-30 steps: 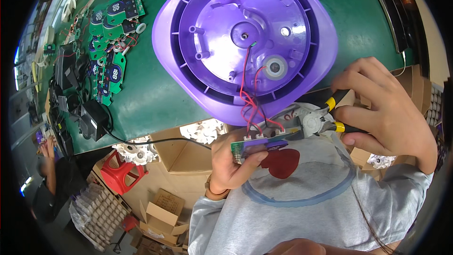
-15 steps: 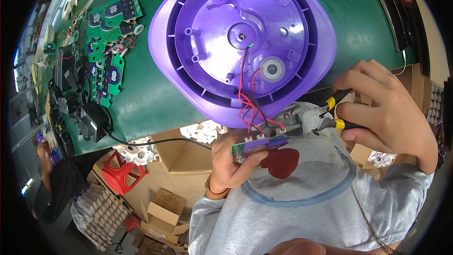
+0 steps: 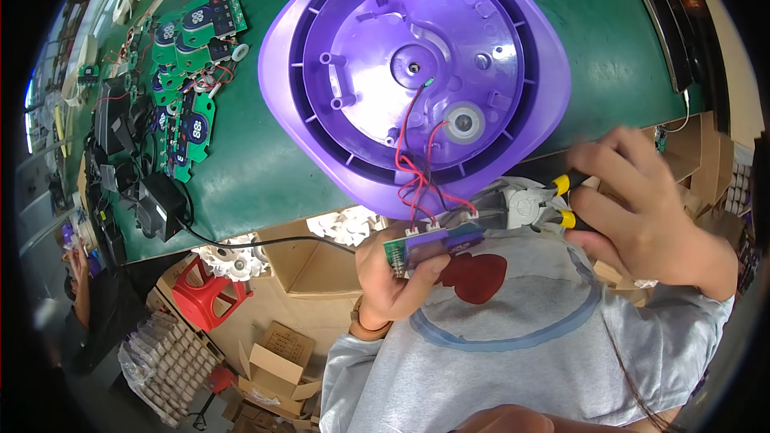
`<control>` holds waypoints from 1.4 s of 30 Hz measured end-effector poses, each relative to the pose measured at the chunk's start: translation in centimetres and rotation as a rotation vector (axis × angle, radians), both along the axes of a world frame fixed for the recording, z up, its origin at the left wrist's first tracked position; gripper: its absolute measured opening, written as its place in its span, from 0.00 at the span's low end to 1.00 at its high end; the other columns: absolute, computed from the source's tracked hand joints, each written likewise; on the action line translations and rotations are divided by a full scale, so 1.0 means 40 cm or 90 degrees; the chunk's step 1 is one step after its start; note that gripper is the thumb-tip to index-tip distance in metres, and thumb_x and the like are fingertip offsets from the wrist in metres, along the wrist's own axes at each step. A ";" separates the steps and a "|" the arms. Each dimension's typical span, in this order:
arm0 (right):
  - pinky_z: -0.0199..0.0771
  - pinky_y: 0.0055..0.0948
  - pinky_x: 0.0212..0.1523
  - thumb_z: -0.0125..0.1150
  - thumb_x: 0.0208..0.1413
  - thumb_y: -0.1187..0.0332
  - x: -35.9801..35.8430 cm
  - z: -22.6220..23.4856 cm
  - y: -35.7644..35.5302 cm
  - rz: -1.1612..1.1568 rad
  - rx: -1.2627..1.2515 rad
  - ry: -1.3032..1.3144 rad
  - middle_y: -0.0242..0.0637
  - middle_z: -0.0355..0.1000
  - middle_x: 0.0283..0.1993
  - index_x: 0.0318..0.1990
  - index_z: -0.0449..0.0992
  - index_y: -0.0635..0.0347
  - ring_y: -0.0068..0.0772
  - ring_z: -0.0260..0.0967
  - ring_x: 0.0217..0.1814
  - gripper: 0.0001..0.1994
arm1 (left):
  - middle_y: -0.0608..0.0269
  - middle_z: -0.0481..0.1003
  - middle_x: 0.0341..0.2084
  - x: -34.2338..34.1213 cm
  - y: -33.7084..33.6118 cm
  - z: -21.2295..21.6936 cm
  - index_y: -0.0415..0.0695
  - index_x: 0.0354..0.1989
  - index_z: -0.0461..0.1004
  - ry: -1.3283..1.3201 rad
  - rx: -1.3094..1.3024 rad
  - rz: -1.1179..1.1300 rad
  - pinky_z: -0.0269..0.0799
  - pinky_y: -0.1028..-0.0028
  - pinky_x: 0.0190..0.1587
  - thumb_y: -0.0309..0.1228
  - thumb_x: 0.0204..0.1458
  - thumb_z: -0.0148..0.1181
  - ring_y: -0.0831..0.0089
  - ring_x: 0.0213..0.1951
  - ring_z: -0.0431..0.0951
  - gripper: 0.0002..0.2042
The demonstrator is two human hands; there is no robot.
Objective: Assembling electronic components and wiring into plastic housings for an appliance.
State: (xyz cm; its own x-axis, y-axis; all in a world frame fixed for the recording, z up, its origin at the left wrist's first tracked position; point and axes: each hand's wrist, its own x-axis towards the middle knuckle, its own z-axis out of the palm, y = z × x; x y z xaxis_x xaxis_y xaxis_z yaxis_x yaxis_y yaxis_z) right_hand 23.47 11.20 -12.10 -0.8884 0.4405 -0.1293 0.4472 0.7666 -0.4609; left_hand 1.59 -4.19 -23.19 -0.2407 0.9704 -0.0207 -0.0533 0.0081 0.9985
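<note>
Over the last second my left hand (image 3: 393, 277) kept pinching the small green circuit board (image 3: 429, 244); my right hand (image 3: 650, 208) gripped yellow-handled pliers (image 3: 553, 200), nudging slightly nearer the red wires (image 3: 417, 184) at the worktop's near edge.

Electronics assembly workshop: green tabletop (image 3: 265, 168) strewn with circuit boards (image 3: 188, 124), cardboard boxes (image 3: 277, 353) and stacked white plastic gears (image 3: 233, 261) below.

one purple round appliance base (image 3: 417, 72) lies on one green table (image 3: 249, 176). two hands work at its near edge, one holding one small circuit board (image 3: 433, 244), one holding one pair of yellow-handled pliers (image 3: 553, 196). about six green circuit boards (image 3: 188, 72) lie left of the base. below the table: one red stool (image 3: 204, 293).
</note>
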 end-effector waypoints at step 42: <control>0.67 0.34 0.29 0.59 0.51 0.61 -0.018 0.039 0.005 -0.024 -0.241 -0.044 0.48 0.61 0.42 0.31 0.73 0.64 0.41 0.65 0.31 0.13 | 0.52 0.70 0.23 0.041 0.032 0.045 0.24 0.40 0.69 0.712 0.187 0.020 0.62 0.72 0.22 0.23 0.34 0.56 0.65 0.19 0.68 0.21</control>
